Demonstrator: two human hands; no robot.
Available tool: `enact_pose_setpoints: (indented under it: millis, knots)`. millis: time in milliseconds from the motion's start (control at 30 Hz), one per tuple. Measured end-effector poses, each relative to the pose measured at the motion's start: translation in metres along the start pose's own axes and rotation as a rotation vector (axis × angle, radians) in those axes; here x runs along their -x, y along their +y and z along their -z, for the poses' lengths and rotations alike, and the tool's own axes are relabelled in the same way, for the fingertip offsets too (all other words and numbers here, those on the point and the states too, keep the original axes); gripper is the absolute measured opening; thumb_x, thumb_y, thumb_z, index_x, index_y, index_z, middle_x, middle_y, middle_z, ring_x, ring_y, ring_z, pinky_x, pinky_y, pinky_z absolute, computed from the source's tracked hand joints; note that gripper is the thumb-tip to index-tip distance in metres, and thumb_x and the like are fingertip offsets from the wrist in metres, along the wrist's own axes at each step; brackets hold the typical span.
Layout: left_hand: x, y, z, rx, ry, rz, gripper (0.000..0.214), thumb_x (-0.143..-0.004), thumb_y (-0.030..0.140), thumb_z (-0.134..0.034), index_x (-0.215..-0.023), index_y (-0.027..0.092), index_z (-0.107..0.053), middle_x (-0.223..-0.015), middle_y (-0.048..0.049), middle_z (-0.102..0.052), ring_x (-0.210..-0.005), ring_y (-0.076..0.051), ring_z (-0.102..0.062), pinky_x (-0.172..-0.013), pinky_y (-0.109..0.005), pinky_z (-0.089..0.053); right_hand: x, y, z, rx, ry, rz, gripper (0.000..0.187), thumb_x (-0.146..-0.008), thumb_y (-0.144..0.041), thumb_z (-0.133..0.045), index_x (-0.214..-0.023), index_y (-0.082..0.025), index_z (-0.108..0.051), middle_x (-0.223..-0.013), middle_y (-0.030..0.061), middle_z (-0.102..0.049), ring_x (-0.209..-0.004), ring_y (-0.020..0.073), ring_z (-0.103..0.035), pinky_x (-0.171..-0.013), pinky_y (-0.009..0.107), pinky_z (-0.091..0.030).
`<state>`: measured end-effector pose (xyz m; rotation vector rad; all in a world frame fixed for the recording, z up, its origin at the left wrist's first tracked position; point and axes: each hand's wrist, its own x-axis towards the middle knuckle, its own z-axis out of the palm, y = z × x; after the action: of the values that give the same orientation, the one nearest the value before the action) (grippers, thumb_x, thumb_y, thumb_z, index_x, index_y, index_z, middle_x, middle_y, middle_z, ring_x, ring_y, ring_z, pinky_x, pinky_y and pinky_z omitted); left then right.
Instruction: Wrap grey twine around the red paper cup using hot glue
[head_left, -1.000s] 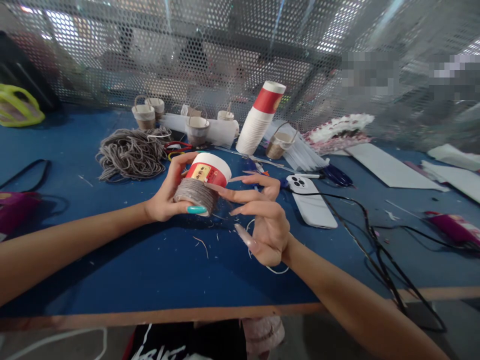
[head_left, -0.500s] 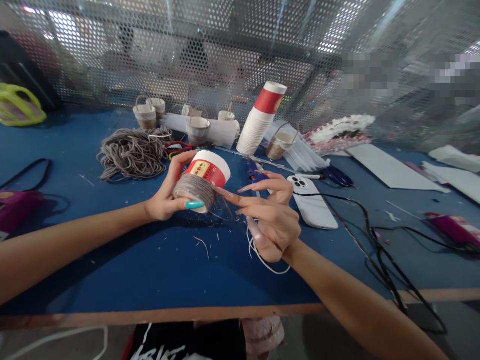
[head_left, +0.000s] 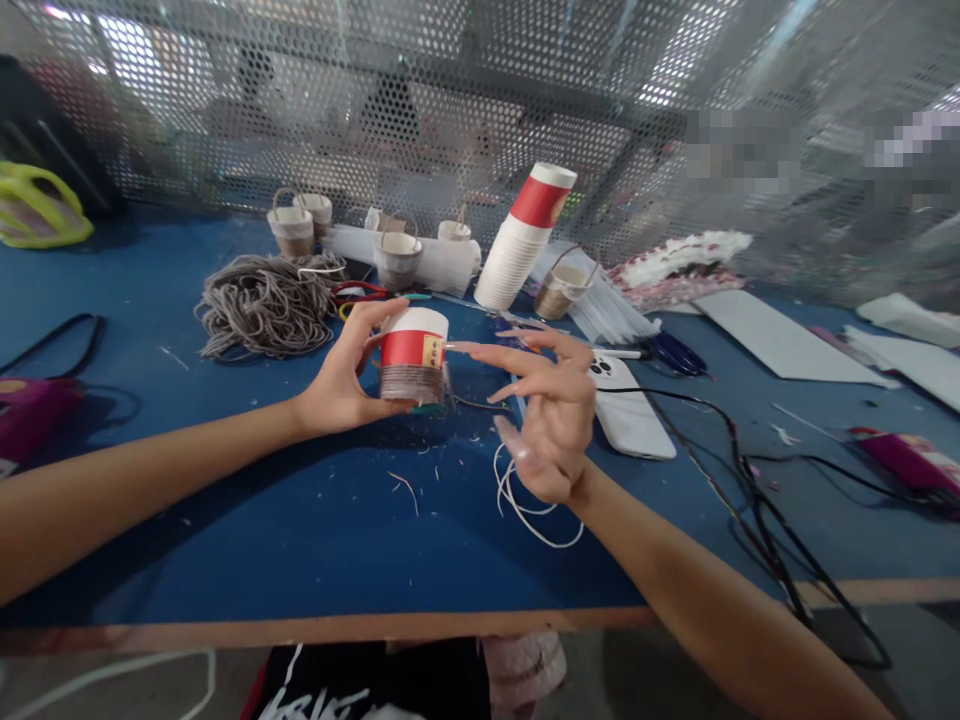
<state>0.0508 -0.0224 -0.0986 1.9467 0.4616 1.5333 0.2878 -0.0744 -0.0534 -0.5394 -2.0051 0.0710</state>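
Here, cup [head_left: 403, 347] in left hand [head_left: 336, 385].

We see a desk [head_left: 247, 540] with a blue top and a brown strip [head_left: 322, 630] along its near edge. Beyond the far edge we find a grey perforated screen [head_left: 450, 60]; blurred shapes and bright patches of light [head_left: 667, 65] show through its holes. Below the near edge we note a dim grey floor [head_left: 675, 670].
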Motion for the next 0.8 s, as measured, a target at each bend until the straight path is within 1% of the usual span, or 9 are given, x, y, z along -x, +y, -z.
enact_pose_setpoints:
  millis: [67,100,167,267,433,533,667,800]
  knots:
    - [-0.0009,0.0015,0.0002,-0.036,-0.009,-0.009,0.095,-0.057,0.037,-0.095,-0.141,0.029,-0.050,-0.136,-0.0110,-0.050,-0.129,-0.033,-0.053,-0.105,-0.050,-0.054,-0.0063,-0.0061,0.0030,0.017,-0.038,0.098,0.030,-0.075,-0.028,-0.052,-0.104,-0.030,-0.047,-0.119,0.0029,-0.075,-0.124,0.0338,-0.054,-0.101,0.067,-0.038]
    - [-0.0015,0.0023,0.0004,-0.054,-0.016,-0.013,0.096,-0.056,0.036,-0.095,-0.141,0.029,-0.051,-0.136,-0.0107,-0.051,-0.129,-0.033,-0.053,-0.106,-0.051,-0.054,-0.0084,-0.0084,0.0039,0.038,-0.068,0.119,0.029,-0.075,-0.026,-0.051,-0.103,-0.029,-0.048,-0.118,0.0026,-0.075,-0.126,0.0342,-0.052,-0.101,0.067,-0.037]
    - [-0.0025,0.0034,0.0005,-0.077,-0.031,-0.023,0.097,-0.056,0.035,-0.096,-0.142,0.031,-0.051,-0.134,-0.0101,-0.053,-0.128,-0.033,-0.054,-0.105,-0.052,-0.054,-0.0102,-0.0112,0.0048,0.090,-0.136,0.091,0.026,-0.074,-0.025,-0.052,-0.099,-0.028,-0.049,-0.117,0.0013,-0.076,-0.129,0.0351,-0.048,-0.103,0.067,-0.036]
    - [-0.0035,0.0037,0.0005,-0.080,-0.040,-0.044,0.095,-0.058,0.036,-0.095,-0.142,0.033,-0.051,-0.134,-0.0100,-0.054,-0.127,-0.033,-0.055,-0.104,-0.051,-0.055,-0.0095,-0.0116,0.0049,0.125,-0.171,0.084,0.020,-0.074,-0.024,-0.051,-0.094,-0.027,-0.049,-0.116,0.0012,-0.076,-0.124,0.0361,-0.049,-0.101,0.068,-0.036]
    - [-0.0040,0.0023,0.0014,-0.063,-0.046,-0.044,0.095,-0.059,0.043,-0.094,-0.143,0.031,-0.051,-0.136,-0.0106,-0.053,-0.131,-0.034,-0.054,-0.104,-0.048,-0.056,-0.0089,-0.0088,0.0038,0.144,-0.128,0.124,0.013,-0.074,-0.024,-0.050,-0.087,-0.026,-0.050,-0.105,0.0008,-0.077,-0.106,0.0326,-0.056,-0.093,0.066,-0.040]
    - [-0.0040,0.0017,0.0019,-0.044,-0.061,-0.041,0.098,-0.057,0.045,-0.094,-0.144,0.032,-0.049,-0.137,-0.0107,-0.052,-0.131,-0.034,-0.054,-0.104,-0.048,-0.056,-0.0090,-0.0077,0.0034,0.162,-0.080,0.155,0.012,-0.072,-0.022,-0.050,-0.084,-0.027,-0.050,-0.096,0.0003,-0.078,-0.101,0.0316,-0.056,-0.088,0.063,-0.041]
    - [-0.0033,0.0019,0.0022,-0.006,-0.066,-0.027,0.097,-0.057,0.045,-0.094,-0.142,0.031,-0.051,-0.138,-0.0110,-0.052,-0.131,-0.035,-0.054,-0.105,-0.051,-0.056,-0.0088,-0.0081,0.0046,0.203,-0.028,0.224,0.015,-0.069,-0.019,-0.054,-0.080,-0.028,-0.050,-0.088,-0.0025,-0.078,-0.096,0.0300,-0.056,-0.087,0.059,-0.039]
    - [-0.0025,0.0034,0.0024,-0.005,-0.091,-0.026,0.097,-0.058,0.045,-0.094,-0.143,0.031,-0.050,-0.138,-0.0113,-0.052,-0.133,-0.035,-0.054,-0.105,-0.049,-0.056,-0.0085,-0.0120,0.0063,0.260,0.010,0.283,0.009,-0.073,-0.020,-0.054,-0.075,-0.028,-0.049,-0.083,-0.0050,-0.078,-0.091,0.0285,-0.056,-0.089,0.057,-0.037]
